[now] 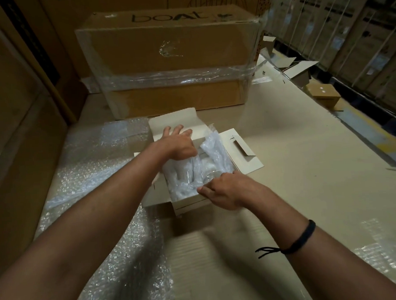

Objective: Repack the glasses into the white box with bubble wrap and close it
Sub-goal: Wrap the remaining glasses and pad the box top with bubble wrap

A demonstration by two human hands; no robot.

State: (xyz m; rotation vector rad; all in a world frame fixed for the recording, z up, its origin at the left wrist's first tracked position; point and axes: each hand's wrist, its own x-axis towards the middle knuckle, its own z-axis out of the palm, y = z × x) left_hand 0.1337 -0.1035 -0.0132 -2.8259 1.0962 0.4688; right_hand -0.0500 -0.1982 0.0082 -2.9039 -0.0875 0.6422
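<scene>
a person leans over an open white box on a cardboard-covered work surface, both bare arms reaching in from the near edge. the box sits at the centre of the surface, its lid flap raised at the far side and a side flap folded out to the right. crumpled bubble wrap fills the inside, and the curved rim of a clear glass shows among it near the right front corner. the left hand lies at the far edge of the box, its fingers spread and straight against the lid flap, holding nothing. the right hand is at the near right corner, thumb laid along the front wall and fingers curled down into the wrap beside the glass rim; whether they pinch the wrap or the glass cannot be told. a black cord band circles the right wrist. loose bubble-wrap sheets are spread on the surface to the left of the box and under the arms, with another piece at the right edge. behind the box stands a large brown carton printed "boat" and bound with clear film. farther right lie a small brown box and opened cartons, in front of a wall of stacked cartons
</scene>
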